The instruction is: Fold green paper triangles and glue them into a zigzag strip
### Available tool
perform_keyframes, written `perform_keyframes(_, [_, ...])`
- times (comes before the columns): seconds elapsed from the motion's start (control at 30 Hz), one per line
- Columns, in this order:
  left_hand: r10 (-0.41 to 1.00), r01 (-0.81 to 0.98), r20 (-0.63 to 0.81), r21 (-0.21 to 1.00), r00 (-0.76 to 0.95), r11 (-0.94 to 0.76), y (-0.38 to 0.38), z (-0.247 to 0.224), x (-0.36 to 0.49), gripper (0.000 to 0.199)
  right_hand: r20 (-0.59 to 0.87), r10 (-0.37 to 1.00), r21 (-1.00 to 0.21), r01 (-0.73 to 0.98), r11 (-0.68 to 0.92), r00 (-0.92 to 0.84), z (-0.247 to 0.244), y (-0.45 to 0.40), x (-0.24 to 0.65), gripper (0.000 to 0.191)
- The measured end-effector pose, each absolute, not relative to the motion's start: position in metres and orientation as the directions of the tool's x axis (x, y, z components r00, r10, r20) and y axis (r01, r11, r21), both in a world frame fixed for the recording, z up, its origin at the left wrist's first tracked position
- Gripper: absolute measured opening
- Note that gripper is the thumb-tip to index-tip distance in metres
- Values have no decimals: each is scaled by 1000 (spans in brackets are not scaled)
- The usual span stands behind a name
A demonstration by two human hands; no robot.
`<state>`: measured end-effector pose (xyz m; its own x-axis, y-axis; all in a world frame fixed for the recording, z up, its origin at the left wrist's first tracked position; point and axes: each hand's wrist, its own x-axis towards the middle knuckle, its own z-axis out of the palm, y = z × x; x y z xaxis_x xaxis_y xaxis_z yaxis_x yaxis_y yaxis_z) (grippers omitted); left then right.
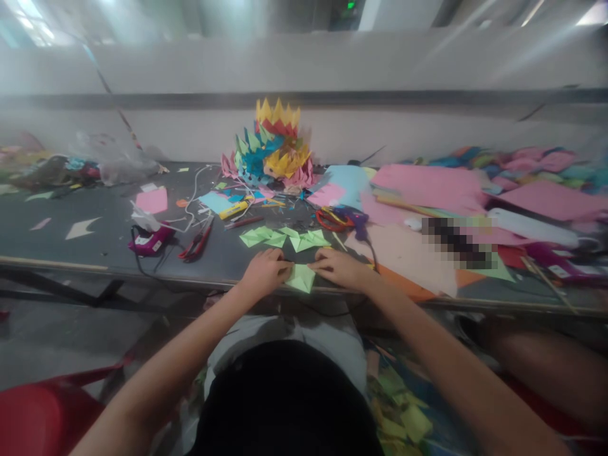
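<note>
Between my two hands, at the table's front edge, is a folded piece of light green paper (pixel 302 278). My left hand (pixel 266 272) pinches its left upper corner, and my right hand (pixel 339 267) pinches the right one. Just beyond them lie more folded green paper pieces, one group on the left (pixel 264 236) and one on the right (pixel 308 239). Farther back stands a layered model of pointed paper pieces (pixel 273 152) in yellow, red, green, blue and pink.
Red-handled pliers (pixel 196 243) and a purple device (pixel 151 240) with a cord lie left. A yellow cutter (pixel 233 210) and orange-handled scissors (pixel 332 219) are mid-table. Pink sheets (pixel 427 183) spread right. A red stool (pixel 47 418) stands low left; another person's limb (pixel 551 361) shows right.
</note>
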<state>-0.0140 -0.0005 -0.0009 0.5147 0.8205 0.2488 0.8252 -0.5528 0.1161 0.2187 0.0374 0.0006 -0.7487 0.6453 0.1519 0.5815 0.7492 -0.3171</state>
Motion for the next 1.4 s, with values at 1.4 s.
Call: perform_keyframes(1.4, [909,866,301,323,288,-382,-26,-8,-8,12,313,712,-512,520,684,-628,-7,6,188,18])
